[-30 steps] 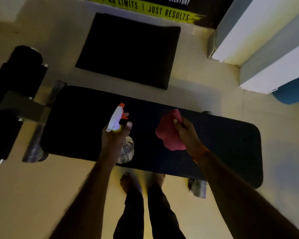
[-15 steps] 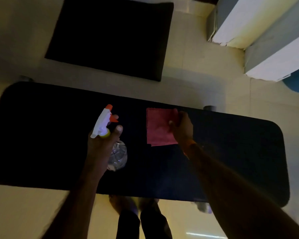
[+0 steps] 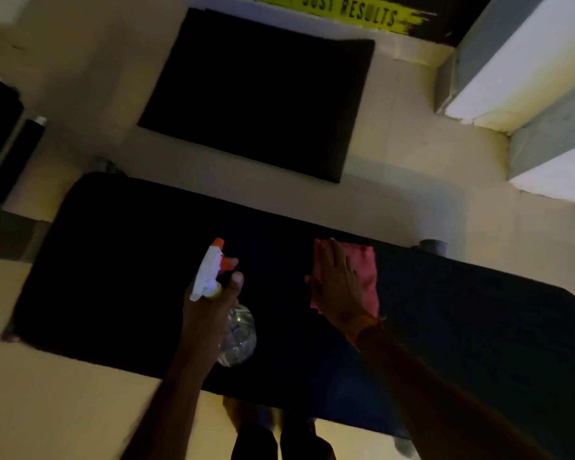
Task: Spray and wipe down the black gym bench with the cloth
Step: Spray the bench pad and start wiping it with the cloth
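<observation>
The long black gym bench (image 3: 120, 277) stretches across the view below me. My left hand (image 3: 210, 313) grips a clear spray bottle (image 3: 238, 336) with a white and orange trigger head, held over the bench's middle, nozzle pointing away from me. A pink cloth (image 3: 367, 273) lies flat on the bench near its far edge. My right hand (image 3: 339, 283) presses on it with straight, spread fingers and covers its left half.
A black floor mat (image 3: 256, 101) lies beyond the bench. Black dumbbells (image 3: 4, 141) sit at the far left. White and grey steps (image 3: 525, 81) rise at the right. My feet (image 3: 279, 423) stand by the bench's near edge on the pale tiled floor.
My right hand went from pinching the bunched cloth to laying it flat and pressing it with straight fingers. The left hand keeps hold of the spray bottle.
</observation>
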`<state>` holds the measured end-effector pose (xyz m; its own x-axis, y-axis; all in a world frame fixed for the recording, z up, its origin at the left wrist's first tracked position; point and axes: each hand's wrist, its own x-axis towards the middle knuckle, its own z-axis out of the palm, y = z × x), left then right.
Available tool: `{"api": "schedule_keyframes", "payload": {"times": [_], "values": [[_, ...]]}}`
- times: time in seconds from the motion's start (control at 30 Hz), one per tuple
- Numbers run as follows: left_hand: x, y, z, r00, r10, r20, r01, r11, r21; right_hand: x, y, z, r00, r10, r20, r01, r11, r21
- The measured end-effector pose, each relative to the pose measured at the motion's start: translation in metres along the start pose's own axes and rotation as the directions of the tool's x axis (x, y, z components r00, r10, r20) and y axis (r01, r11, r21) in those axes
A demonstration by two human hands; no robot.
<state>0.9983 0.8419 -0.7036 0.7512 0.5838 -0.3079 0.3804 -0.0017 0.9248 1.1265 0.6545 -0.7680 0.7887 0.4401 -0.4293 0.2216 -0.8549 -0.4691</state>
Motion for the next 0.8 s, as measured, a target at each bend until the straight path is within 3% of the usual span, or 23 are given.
{"api": "schedule_keyframes", "payload": {"times": [0.23, 0.43, 0.7, 0.8], "values": [[0.003, 0.004, -0.078, 0.976, -0.117, -0.186, 0.079, 0.977, -0.200, 0.051, -0.120, 0.034, 0.904, -0.263, 0.336, 0.340, 0.920, -0.194], [0.031, -0.038, -0.160, 0.939, -0.237, -0.249, 0.148, 0.933, -0.329, 0.108, -0.222, 0.078, 0.846, -0.329, 0.419, 0.465, 0.840, -0.281], [0.065, -0.060, -0.228, 0.966, -0.228, -0.119, 0.204, 0.962, -0.184, 0.150, -0.303, 0.123, 0.802, -0.318, 0.505, 0.549, 0.726, -0.414], [0.072, -0.065, -0.236, 0.939, -0.288, -0.186, 0.275, 0.957, -0.090, 0.153, -0.310, 0.133, 0.808, -0.245, 0.536, 0.537, 0.682, -0.496]]}}
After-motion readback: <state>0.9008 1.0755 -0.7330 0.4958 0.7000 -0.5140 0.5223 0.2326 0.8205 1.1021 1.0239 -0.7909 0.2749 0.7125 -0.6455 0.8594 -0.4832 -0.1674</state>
